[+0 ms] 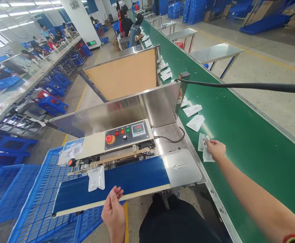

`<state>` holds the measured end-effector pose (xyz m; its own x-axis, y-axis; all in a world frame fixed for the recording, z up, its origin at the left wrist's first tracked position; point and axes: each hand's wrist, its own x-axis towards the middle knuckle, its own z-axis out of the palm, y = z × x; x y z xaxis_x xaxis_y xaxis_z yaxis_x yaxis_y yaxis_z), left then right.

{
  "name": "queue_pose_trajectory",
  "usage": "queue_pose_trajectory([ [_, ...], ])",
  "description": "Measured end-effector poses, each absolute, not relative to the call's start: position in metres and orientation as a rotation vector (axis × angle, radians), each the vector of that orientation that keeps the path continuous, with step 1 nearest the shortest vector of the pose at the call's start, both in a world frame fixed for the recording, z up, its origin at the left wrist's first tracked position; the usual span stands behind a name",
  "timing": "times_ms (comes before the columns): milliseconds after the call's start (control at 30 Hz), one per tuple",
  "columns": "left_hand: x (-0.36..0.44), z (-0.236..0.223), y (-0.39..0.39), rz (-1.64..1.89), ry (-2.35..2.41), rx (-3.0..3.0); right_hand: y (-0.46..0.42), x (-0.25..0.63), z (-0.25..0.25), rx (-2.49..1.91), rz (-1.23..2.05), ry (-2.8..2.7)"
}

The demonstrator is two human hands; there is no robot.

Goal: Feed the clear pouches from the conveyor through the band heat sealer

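Over the green conveyor belt, my right hand (216, 150) pinches the top of a small white pouch (208, 155) between thumb and fingers. Another pouch edge shows just left of it, partly overlapped. My left hand (114, 212) hovers by the near edge of the band sealing machine's blue belt (139, 173), fingers loosely curled and nothing visible in them. On that blue belt, a puffy white pouch (96, 178) hangs with its top edge at the sealing machine (123, 138). Two more white pouches, a nearer one (196, 123) and a farther one (193, 110), lie farther up the green conveyor (248, 162).
A blue crate (39, 189) stands below the blue belt's left end. Steel panels (122, 111) rise behind the sealer. A black cable (238, 85) crosses above the conveyor. Other people sit along the lines in the background. Steel side tables (215, 53) flank the conveyor.
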<state>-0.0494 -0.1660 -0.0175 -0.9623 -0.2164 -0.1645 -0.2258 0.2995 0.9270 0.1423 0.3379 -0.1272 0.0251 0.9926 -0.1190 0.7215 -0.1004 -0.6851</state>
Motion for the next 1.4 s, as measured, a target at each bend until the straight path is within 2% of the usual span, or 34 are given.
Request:
queue_pose_trajectory([
  [100, -0.044, -0.008, -0.136, 1.721, 2.505, -0.216, 0.321, 0.14, -0.084, -1.74, 0.951, -1.743],
  [233, -0.034, 0.001, -0.073, 1.728, 2.313, 0.201, 0.259, 0.127, -0.001, -1.436, 1.053, -1.896],
  [400, -0.017, 0.009, -0.001, 1.756, 1.914, 0.539, 0.168, 0.097, 0.058, -1.193, 1.588, -2.04],
  [500, -0.013, 0.007, 0.011, 1.745, 1.871, 0.55, 0.146, 0.089, 0.059, -1.126, 1.835, -2.049],
  [633, -0.011, -0.005, 0.003, 1.717, 1.928, 0.53, 0.145, 0.096, 0.045, -1.089, 1.959, -2.066],
  [800, -0.019, -0.021, 0.002, 1.551, 2.102, 0.625, 0.159, 0.098, 0.022, -1.168, 1.817, -2.198],
  [933, -0.04, -0.038, 0.013, 1.497, 2.12, 0.296, 0.183, 0.074, 0.009, -1.317, 1.666, -2.356],
  [1067, -0.057, -0.05, 0.016, 1.628, 1.981, -0.002, 0.191, 0.035, 0.004, -1.475, 1.711, -2.371],
  [1233, -0.077, -0.051, -0.007, 1.705, 1.978, -0.115, 0.171, -0.002, 0.001, -1.406, 1.8, -2.372],
  [1400, -0.074, -0.039, -0.057, 1.812, 2.295, -0.08, 0.156, 0.006, 0.006, -1.363, 1.879, -2.226],
])
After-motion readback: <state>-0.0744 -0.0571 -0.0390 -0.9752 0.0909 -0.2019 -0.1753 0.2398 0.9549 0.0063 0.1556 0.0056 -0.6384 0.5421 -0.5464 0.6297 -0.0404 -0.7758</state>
